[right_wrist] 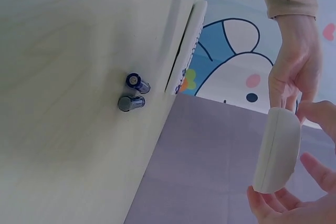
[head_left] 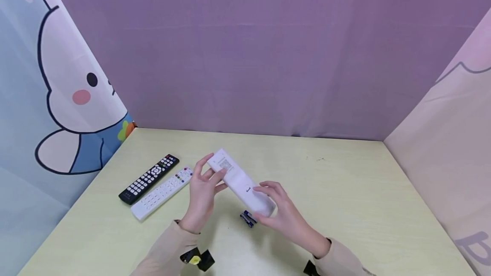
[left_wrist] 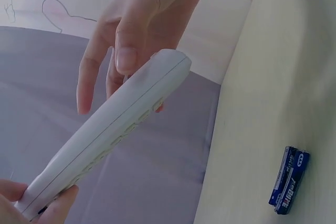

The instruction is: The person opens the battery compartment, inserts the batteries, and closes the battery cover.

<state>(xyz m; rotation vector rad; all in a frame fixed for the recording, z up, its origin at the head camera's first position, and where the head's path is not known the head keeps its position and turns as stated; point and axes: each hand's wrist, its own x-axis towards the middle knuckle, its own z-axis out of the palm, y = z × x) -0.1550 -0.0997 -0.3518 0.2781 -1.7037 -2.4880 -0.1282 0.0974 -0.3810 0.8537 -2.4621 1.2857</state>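
A white remote control is held in the air with its back facing up, showing a printed label and a small latch mark. My left hand pinches its far end between thumb and fingers. At the near end, my right hand has its thumb by the edge and fingertips over the back. Buttons line the underside in the left wrist view, where the same remote slants between both hands. Below it on the table lie two dark blue batteries, side by side; the batteries show printed lettering.
To the left lie a black remote control and a second white remote control, buttons up and nearly parallel. The pale table ends at a purple cloth backdrop, with printed cloth on the left side.
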